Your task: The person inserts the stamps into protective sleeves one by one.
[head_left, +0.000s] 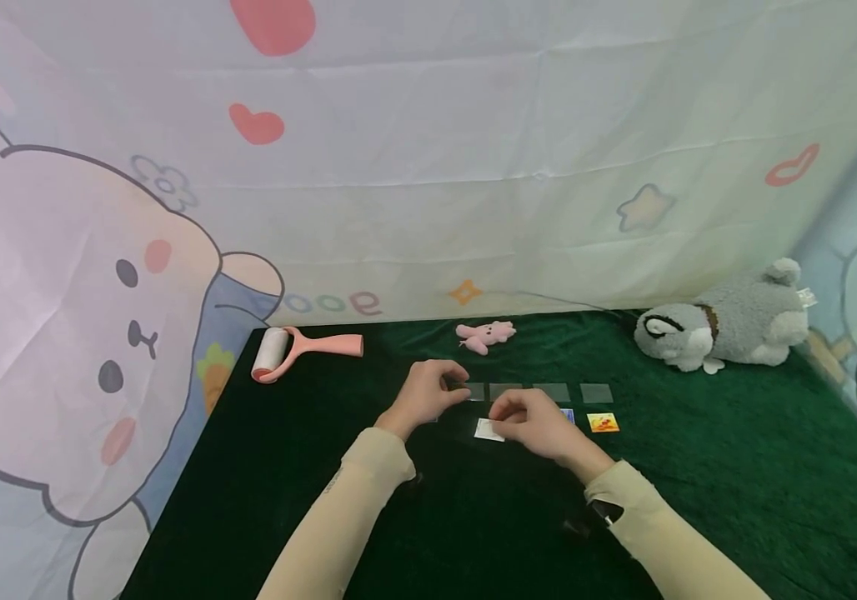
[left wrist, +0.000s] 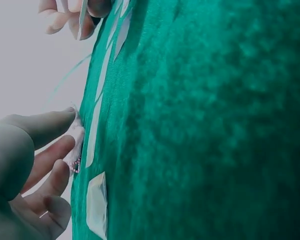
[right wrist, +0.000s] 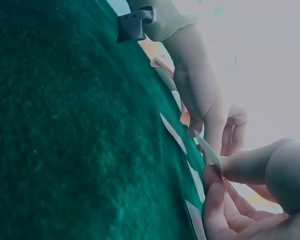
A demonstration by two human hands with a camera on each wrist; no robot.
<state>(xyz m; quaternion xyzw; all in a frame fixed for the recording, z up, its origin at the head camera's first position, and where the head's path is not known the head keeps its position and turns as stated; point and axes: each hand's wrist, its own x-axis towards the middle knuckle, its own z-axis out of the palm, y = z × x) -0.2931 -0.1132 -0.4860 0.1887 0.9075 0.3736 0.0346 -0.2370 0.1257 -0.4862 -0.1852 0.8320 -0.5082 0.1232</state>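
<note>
My right hand pinches a small white card between thumb and fingertips, just above the green cloth. In the right wrist view the same card stands tilted and nearly edge-on. My left hand hovers at the left end of a row of clear rectangles. Thumb and fingers are loosely bent and apart, with nothing between them. An orange-and-yellow picture card lies right of my right hand, and a blue card is partly hidden behind that hand.
A pink-handled lint roller lies at the back left of the green cloth. Behind the clear rectangles is a small pink plush toy. A grey plush toy lies at the back right, before a printed curtain.
</note>
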